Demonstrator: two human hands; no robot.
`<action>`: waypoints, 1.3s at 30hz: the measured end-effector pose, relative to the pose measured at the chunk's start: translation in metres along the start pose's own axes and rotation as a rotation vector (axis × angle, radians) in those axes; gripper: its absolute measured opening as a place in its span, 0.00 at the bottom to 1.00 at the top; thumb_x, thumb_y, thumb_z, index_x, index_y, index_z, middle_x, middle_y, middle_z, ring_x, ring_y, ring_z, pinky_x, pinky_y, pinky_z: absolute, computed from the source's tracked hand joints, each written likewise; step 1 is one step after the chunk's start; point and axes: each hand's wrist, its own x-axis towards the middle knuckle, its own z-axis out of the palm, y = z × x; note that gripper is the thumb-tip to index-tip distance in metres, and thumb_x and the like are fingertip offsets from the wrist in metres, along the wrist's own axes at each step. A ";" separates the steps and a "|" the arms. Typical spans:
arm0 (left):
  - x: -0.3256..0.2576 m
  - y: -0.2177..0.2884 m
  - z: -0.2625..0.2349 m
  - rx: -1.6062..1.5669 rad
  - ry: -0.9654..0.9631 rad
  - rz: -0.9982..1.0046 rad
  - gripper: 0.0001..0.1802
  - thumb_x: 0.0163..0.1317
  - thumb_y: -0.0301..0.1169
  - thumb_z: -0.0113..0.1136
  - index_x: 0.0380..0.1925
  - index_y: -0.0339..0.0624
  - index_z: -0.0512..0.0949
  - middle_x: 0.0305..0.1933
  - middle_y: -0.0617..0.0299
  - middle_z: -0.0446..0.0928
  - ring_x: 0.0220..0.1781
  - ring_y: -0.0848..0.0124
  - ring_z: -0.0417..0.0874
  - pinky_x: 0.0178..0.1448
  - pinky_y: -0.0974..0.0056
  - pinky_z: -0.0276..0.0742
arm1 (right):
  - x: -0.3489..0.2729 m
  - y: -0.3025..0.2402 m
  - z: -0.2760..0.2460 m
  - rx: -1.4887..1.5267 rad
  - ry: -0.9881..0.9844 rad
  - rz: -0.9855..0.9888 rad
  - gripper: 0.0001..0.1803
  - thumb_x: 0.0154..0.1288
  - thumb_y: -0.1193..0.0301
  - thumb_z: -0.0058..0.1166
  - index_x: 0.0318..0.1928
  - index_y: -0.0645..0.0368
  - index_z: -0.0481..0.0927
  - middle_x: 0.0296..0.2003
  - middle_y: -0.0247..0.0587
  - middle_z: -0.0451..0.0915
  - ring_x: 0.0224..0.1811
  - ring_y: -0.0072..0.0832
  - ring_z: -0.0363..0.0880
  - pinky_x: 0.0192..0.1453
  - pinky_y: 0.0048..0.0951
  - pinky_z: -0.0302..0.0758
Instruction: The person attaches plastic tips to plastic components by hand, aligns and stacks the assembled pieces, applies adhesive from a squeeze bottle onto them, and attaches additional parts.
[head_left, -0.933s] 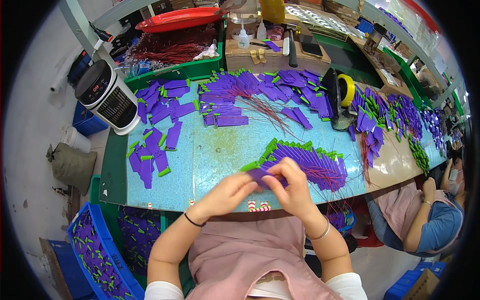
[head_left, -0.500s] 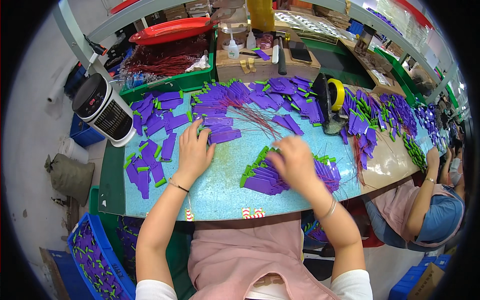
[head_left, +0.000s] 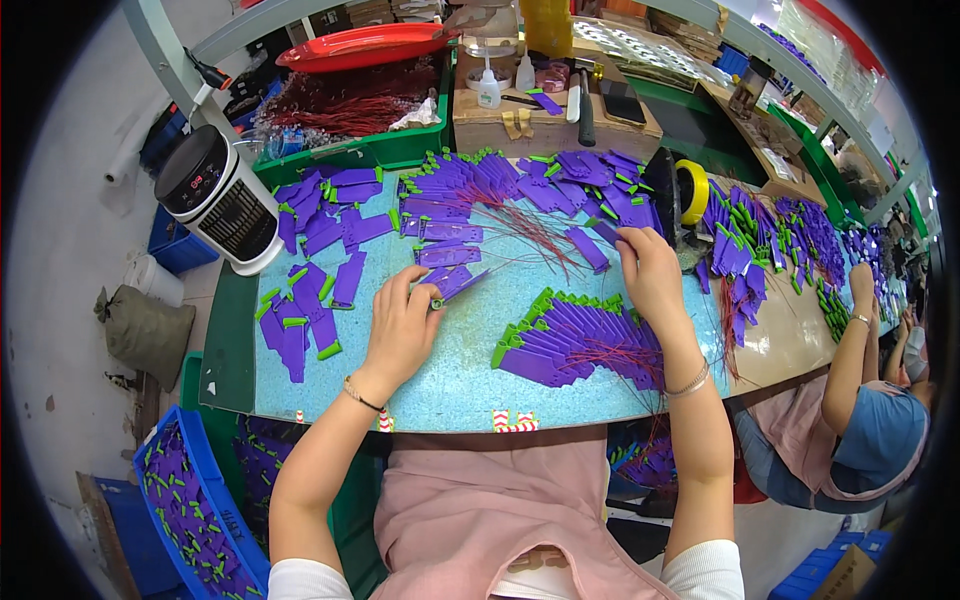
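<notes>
Bench (head_left: pixel 470 385): pale blue top, near edge bowed and dotted with red-and-white striped marks (head_left: pixel 515 421), loose strips (head_left: pixel 310 310) scattered at left and heaped toward the back.
Back of the bench: green crate (head_left: pixel 380 150) of thin red wires (head_left: pixel 355 110), red tray (head_left: pixel 365 47) above, wooden box (head_left: pixel 480 130) carrying small white bottles (head_left: pixel 488 92) and a dark phone (head_left: pixel 622 103), yellow roll (head_left: pixel 692 192) at right.
Room: white wall (head_left: pixel 70 250) at left, heater (head_left: pixel 222 205) at the bench's left end, sack (head_left: pixel 145 335) on the floor, blue crate (head_left: pixel 213 478) low at left, co-worker (head_left: pixel 880 440) at far right.
Left hand (head_left: pixel 403 325): stretched forward, back upward, fingers curled, thumb and forefinger pinched on the green end of a purple strip (head_left: pixel 462 281).
Purple strip: slanting up to the right, just beside the back rows.
Right hand (head_left: pixel 655 275): farther forward, forearm nearly upright in view, thumb and forefinger at the end of another strip (head_left: pixel 603 231); cannot tell whether gripping or only touching.
Fan of strips (head_left: pixel 590 335): overlapping, nearer than the right hand, green ends along the upper left, red wires trailing over the right part.
</notes>
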 end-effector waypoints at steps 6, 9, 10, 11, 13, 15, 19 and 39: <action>-0.029 0.028 -0.021 -0.644 -0.007 -0.460 0.12 0.61 0.23 0.59 0.43 0.35 0.70 0.34 0.55 0.78 0.35 0.65 0.83 0.38 0.64 0.77 | -0.020 -0.080 -0.033 0.587 -0.272 0.155 0.11 0.60 0.77 0.57 0.45 0.61 0.79 0.31 0.42 0.80 0.31 0.31 0.79 0.34 0.28 0.74; -0.035 0.038 -0.025 -0.957 0.033 -0.586 0.13 0.67 0.28 0.55 0.49 0.36 0.70 0.33 0.58 0.80 0.30 0.74 0.82 0.31 0.72 0.74 | -0.036 -0.103 -0.025 0.673 -0.344 -0.042 0.10 0.58 0.77 0.58 0.42 0.61 0.80 0.31 0.45 0.80 0.34 0.40 0.78 0.38 0.35 0.73; -0.037 0.041 -0.030 -1.105 0.013 -0.674 0.14 0.68 0.29 0.54 0.51 0.37 0.70 0.35 0.57 0.80 0.32 0.75 0.82 0.32 0.72 0.73 | -0.039 -0.111 -0.023 0.675 -0.379 -0.059 0.10 0.58 0.78 0.58 0.42 0.60 0.80 0.30 0.45 0.79 0.32 0.40 0.77 0.37 0.35 0.73; -0.038 0.042 -0.030 -1.101 0.016 -0.680 0.14 0.68 0.29 0.54 0.51 0.37 0.70 0.35 0.57 0.80 0.32 0.75 0.82 0.32 0.72 0.73 | -0.040 -0.117 -0.021 0.683 -0.394 -0.058 0.10 0.58 0.78 0.58 0.42 0.60 0.80 0.30 0.45 0.79 0.32 0.40 0.77 0.37 0.35 0.73; -0.039 0.044 -0.031 -1.200 0.006 -0.673 0.17 0.70 0.32 0.52 0.55 0.37 0.69 0.35 0.58 0.80 0.32 0.76 0.82 0.32 0.74 0.72 | -0.043 -0.126 -0.010 0.722 -0.366 -0.086 0.10 0.57 0.78 0.58 0.42 0.60 0.80 0.30 0.44 0.79 0.32 0.40 0.77 0.37 0.35 0.73; -0.039 0.048 -0.034 -1.223 0.017 -0.676 0.17 0.70 0.33 0.51 0.55 0.37 0.69 0.35 0.59 0.80 0.32 0.75 0.82 0.33 0.74 0.72 | -0.043 -0.134 -0.004 0.747 -0.347 -0.088 0.11 0.57 0.79 0.59 0.42 0.60 0.81 0.30 0.44 0.79 0.32 0.38 0.77 0.37 0.34 0.73; -0.040 0.056 -0.038 -1.313 0.012 -0.679 0.17 0.71 0.33 0.51 0.56 0.37 0.69 0.34 0.60 0.79 0.33 0.74 0.82 0.33 0.74 0.72 | -0.042 -0.144 0.004 0.748 -0.344 -0.116 0.12 0.56 0.80 0.59 0.42 0.60 0.81 0.30 0.42 0.80 0.31 0.37 0.77 0.36 0.32 0.73; -0.025 0.070 -0.044 -0.670 0.010 -0.174 0.17 0.60 0.26 0.61 0.49 0.36 0.72 0.44 0.54 0.79 0.43 0.67 0.82 0.46 0.66 0.75 | -0.060 -0.147 -0.004 0.820 -0.210 0.126 0.05 0.62 0.76 0.57 0.36 0.66 0.79 0.30 0.43 0.80 0.31 0.27 0.78 0.35 0.25 0.73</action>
